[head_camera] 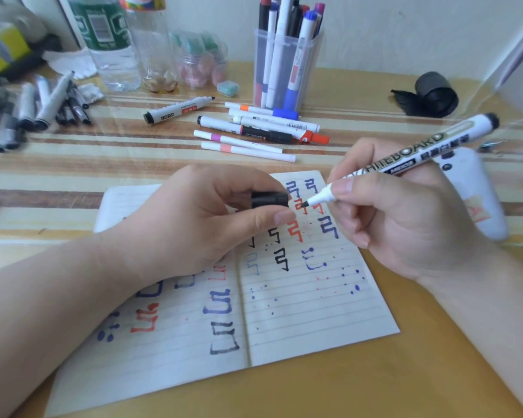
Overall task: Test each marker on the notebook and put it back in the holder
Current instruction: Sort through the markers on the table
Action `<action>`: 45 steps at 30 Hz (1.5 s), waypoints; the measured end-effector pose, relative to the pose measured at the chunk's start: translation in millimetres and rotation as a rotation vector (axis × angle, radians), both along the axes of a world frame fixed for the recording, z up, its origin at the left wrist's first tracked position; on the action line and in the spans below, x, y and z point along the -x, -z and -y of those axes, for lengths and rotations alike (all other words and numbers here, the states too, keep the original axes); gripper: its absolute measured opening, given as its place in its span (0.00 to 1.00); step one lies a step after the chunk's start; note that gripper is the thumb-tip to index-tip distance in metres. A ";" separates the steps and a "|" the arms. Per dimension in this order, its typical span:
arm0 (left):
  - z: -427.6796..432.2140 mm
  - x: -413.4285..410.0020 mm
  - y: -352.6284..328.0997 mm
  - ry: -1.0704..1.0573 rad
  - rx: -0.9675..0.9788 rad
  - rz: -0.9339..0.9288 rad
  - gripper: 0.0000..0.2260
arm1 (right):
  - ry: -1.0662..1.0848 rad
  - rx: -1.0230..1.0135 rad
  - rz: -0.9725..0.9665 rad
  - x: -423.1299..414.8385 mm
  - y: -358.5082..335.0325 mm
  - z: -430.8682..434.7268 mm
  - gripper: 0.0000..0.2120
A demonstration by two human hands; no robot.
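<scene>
An open lined notebook (299, 312) lies in front of me, covered in blue, red and black test marks. My right hand (405, 218) grips a white whiteboard marker (405, 159), uncapped, its black tip just above the right page. My left hand (200, 221) pinches the marker's black cap (269, 200) between thumb and fingers, close to the tip. A clear holder (284, 70) with several markers stands at the back of the table. Several loose markers (254, 131) lie between the holder and the notebook.
A second pile of markers (43, 110) lies at the far left. Plastic bottles (115, 46) and a clear jar (200, 61) stand at the back left. A black roll (432, 95) sits at the back right, and a white object (477, 194) lies behind my right hand.
</scene>
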State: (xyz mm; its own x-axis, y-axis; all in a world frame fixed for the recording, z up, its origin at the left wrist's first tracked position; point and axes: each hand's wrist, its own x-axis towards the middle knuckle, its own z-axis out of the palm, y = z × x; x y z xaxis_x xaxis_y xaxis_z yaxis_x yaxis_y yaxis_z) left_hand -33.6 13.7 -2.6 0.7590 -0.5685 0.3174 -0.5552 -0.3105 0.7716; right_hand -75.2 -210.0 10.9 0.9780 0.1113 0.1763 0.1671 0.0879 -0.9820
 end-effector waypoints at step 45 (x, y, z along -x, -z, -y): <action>4.0 8.7 -8.3 -0.132 0.412 -0.204 0.19 | -0.001 -0.169 -0.152 14.6 -11.3 -29.3 0.03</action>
State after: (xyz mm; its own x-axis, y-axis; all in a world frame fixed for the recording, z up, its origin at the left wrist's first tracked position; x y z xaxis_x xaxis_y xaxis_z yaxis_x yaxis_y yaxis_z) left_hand -42.3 9.8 5.7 0.8867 -0.3211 0.3327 -0.3557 -0.0138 0.9345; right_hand -89.8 -180.8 22.2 0.9947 0.0932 0.0436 0.0186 0.2535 -0.9672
